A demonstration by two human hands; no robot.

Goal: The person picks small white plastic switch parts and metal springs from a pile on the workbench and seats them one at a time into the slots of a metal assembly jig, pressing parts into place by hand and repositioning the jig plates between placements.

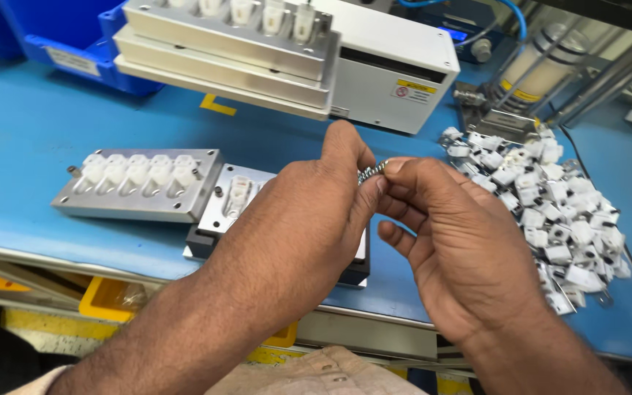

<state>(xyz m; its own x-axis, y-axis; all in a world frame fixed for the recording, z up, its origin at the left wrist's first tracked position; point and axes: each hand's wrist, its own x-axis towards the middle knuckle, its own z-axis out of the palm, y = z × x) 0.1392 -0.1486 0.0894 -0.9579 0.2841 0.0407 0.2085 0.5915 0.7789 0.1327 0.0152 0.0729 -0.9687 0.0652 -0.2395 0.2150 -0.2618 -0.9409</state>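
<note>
A blue bench [31, 139] carried the work, with a white machine [393, 69] at its far side and a metal tray [228, 40] of white parts jutting from the machine's front. A blue bin [74, 36] sat at the far left corner. To the right, a heap of small white parts [550, 212] spread across the bench, well apart from a flat metal jig [140, 183] on the left, which held a row of five white parts. Just beside that jig, a second fixture [239, 197] on a dark base held a single white part and was partly hidden behind the left hand [309, 219]. Both hands met above the bench, over the fixture. The left hand and the right hand [455, 241] together pinched a small metal spring [371, 172] between their fingertips, each clenched on one end, the coil lying almost level between them. The right hand's lower fingers curled loosely inward.
</note>
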